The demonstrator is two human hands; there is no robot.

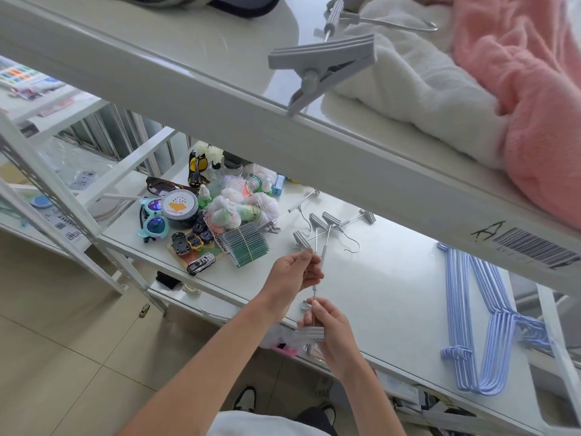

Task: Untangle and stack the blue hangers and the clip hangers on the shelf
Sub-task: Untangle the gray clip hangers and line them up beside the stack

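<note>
My left hand (294, 272) pinches the upper part of a grey clip hanger (320, 262) over the white middle shelf (377, 294). My right hand (330, 328) grips the same hanger's lower metal rod and grey clip near the shelf's front edge. Behind my hands lies a tangle of more clip hangers (327, 223) with metal hooks. A neat stack of blue hangers (478, 319) lies flat on the right side of the shelf. Another clip hanger (320, 70) rests on the upper shelf.
Sunglasses, toy cars (191, 247), a round tin (181, 207), yarn balls and green packets crowd the shelf's left part. White and pink towels (503, 89) lie on the upper shelf, whose front beam (283, 146) overhangs the work area. Tiled floor is below.
</note>
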